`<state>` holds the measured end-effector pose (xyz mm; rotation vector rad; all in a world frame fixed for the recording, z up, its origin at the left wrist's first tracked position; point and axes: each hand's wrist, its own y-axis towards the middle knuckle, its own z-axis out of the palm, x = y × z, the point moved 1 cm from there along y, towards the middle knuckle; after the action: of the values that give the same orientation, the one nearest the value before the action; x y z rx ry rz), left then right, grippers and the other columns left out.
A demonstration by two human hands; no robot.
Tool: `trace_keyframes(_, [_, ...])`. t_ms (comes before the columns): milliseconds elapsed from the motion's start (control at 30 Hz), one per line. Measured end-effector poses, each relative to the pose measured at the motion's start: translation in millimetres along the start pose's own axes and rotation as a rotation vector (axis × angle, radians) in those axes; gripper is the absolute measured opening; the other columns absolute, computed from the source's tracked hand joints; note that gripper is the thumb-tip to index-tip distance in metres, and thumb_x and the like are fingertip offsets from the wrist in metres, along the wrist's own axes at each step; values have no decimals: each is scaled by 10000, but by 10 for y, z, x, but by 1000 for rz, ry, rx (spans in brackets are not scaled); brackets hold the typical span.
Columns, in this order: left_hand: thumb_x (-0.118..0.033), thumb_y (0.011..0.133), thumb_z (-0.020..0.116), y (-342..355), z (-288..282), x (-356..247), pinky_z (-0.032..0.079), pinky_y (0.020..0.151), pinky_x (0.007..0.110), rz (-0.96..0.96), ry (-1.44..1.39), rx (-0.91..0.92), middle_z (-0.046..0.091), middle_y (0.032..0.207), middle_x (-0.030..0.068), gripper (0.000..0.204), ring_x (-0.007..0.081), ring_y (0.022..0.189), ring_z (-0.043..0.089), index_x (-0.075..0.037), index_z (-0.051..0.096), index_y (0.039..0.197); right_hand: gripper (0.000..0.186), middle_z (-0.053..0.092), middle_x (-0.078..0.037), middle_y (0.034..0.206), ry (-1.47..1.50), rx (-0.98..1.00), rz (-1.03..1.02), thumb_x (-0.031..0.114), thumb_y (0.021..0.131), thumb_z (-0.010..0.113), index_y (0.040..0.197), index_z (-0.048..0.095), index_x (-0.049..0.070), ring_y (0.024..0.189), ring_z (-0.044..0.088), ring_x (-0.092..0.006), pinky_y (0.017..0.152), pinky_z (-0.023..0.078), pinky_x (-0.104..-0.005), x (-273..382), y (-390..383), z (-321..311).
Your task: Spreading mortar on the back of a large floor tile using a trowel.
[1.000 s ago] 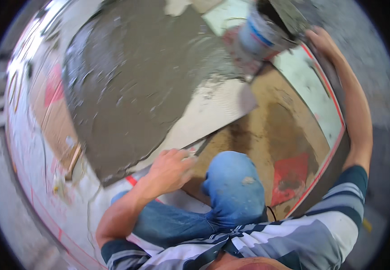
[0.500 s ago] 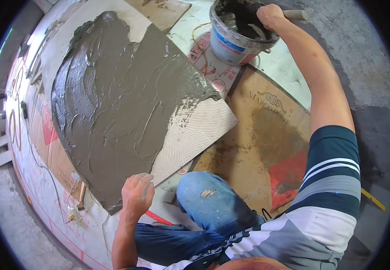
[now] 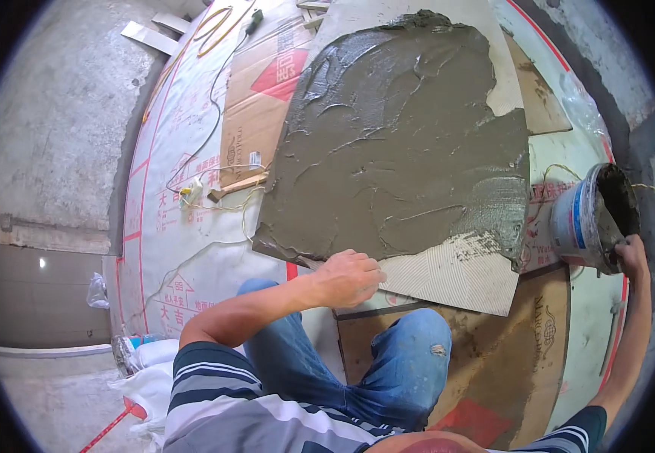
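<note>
A large tile [image 3: 448, 275] lies in front of me, its pale ribbed back mostly coated with wet grey mortar [image 3: 388, 166]. The ribs show bare along the near right part. My left hand [image 3: 348, 278] is at the tile's near edge with its fingers curled in; whatever they may hold is hidden. Far to the right, my right hand [image 3: 631, 255] is at the rim of a white and blue bucket [image 3: 569, 219], closed on a trowel. The trowel's blade [image 3: 608, 228] shows inside the bucket, against the grey-smeared wall.
Cardboard sheets [image 3: 493, 355] lie beneath and beside the tile, over printed white floor sheeting [image 3: 191, 279]. Left of the tile are a wooden-handled tool [image 3: 238, 184], a power socket [image 3: 191, 193] and a loose cable [image 3: 214, 94]. White bags [image 3: 154, 377] lie at the lower left.
My view has turned, so the tile and bucket appear farther right. The trowel handle beside my right hand is no longer visible. My left hand stays by the tile's near edge.
</note>
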<state>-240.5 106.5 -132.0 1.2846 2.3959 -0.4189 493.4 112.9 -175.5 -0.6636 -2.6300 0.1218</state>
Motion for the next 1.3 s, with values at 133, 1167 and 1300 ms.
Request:
trace_keyframes(133, [-131,762,609,-37,-28,-6,451,755,366,7,-2,55,603,907,65,212,245,860,584,-74,605,966,129,448,-48,538,356,269,271,167,743,569,723,487,69,394,447,-180,346,321,-335,-200,-285,-81])
trace_keyframes(1167, [-160,743,616,-237,294,-168,465,654,437,271,-218,52,571,748,102,165,317,779,587,-66,607,879,227,571,-38,751,281,179,40,146,833,543,1032,530,37,617,558,-149,557,453,-284,2170,-3263,1076])
trace_keyframes(1300, [-151,737,617,-374,212,-217,460,641,437,322,-244,12,570,747,104,177,315,765,584,-59,599,887,261,588,-186,849,-176,16,-235,157,836,582,1047,507,24,758,593,-356,656,463,-410,2650,-3373,1827])
